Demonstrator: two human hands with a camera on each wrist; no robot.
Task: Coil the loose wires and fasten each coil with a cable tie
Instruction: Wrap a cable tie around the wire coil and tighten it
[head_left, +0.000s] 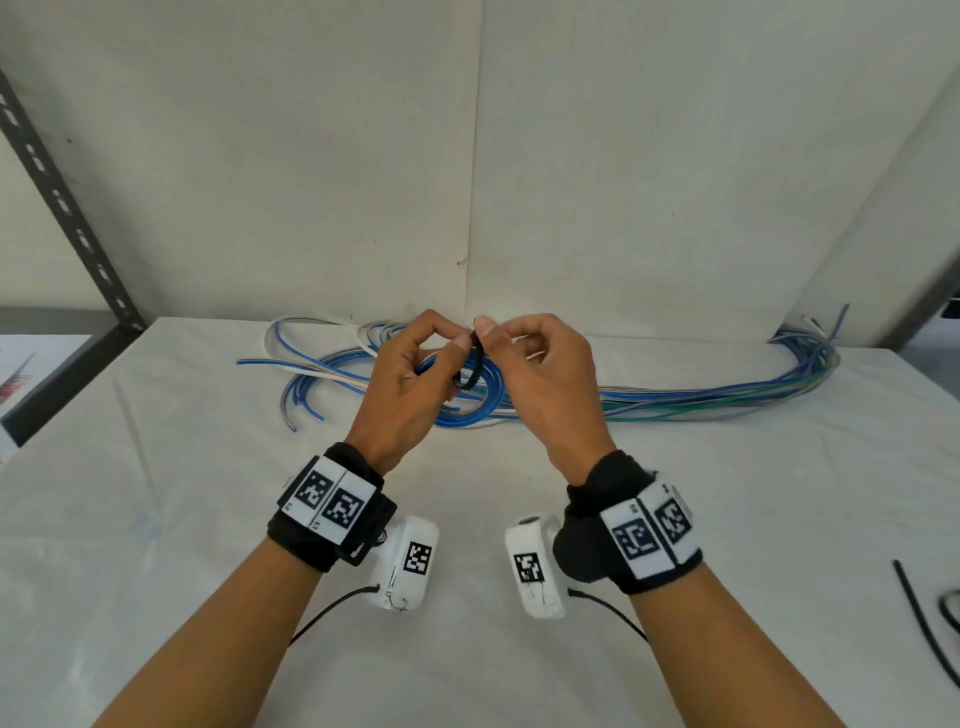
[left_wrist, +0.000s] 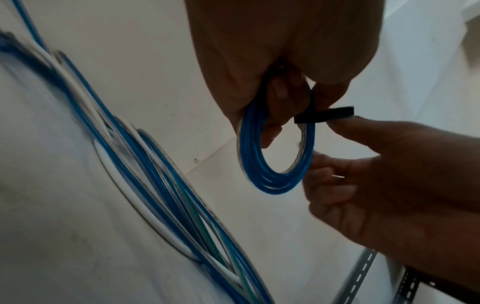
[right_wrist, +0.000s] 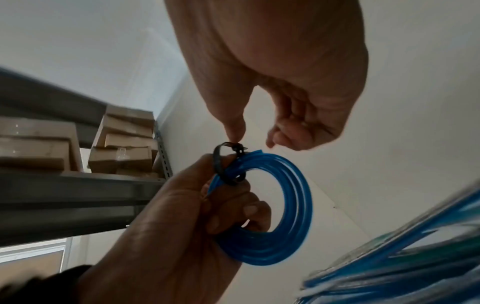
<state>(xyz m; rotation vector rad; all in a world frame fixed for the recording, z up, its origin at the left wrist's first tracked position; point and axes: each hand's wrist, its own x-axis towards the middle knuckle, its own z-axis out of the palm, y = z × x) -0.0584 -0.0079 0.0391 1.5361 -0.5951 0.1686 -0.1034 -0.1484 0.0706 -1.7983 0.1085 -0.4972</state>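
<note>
Up above the worktop (head_left: 208, 519), my left hand (head_left: 410, 384) grips a small coil of blue wire (left_wrist: 262, 164), fingers curled through and around it, so that in the head view my knuckles hide most of the coil and only slivers of blue show. My right hand (head_left: 545, 374) pinches the free end of a black cable tie (head_left: 474, 364) between thumb and forefinger, with its other fingers curled in toward the palm. From the right wrist, the tie loops loosely around the strands at the top of the coil, right against my left fingers; whether its tip has passed through the head I cannot tell, since my fingertip covers that spot. From the left wrist, only a short flat stub of the tie sticks out sideways past the coil; the rest is lost behind my fingers and in shadow.

Behind my hands a long tangle of loose wires (head_left: 701, 395), blue, white and some green, lies along the back of the worktop; its middle is blocked by my hands, and it is blurred in both wrist views. At the right edge of the head view lies a black strip (head_left: 919, 623), and beside it another dark piece cut off by the frame; I cannot tell what they are. Cardboard boxes (right_wrist: 124, 142) sit on a metal shelf (right_wrist: 78, 185) off to one side, soft and out of focus.
</note>
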